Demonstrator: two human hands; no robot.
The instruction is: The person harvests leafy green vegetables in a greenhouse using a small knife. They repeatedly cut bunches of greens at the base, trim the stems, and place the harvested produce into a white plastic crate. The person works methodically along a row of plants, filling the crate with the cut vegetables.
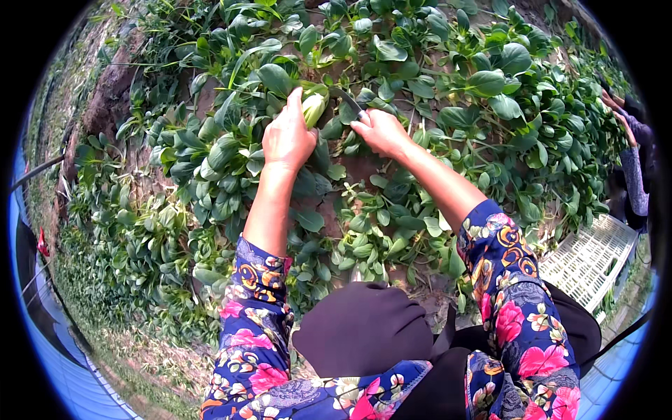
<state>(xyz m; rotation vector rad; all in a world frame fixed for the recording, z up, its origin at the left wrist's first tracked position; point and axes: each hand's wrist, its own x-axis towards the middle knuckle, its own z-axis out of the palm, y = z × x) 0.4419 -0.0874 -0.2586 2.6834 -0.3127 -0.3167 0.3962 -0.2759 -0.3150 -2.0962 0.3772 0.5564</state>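
Observation:
My left hand [290, 134] is closed around a head of leafy greens [315, 107], which looks like bok choy, its pale green stalks showing to the right of the fingers. In my right hand [382, 131] is a knife with a dark curved blade [346, 98]. Its tip points up and left, close to the base of the held greens; whether it touches them I cannot tell. More leafy plants [218, 157] grow from brown soil around both hands.
A white slatted plastic crate [588, 260] lies at the lower right. Beyond it, at the right edge, another person's arms [632, 152] reach into the plants. My dark-clad knee [362, 331] is below my hands. Bare soil [113, 94] runs along the upper left.

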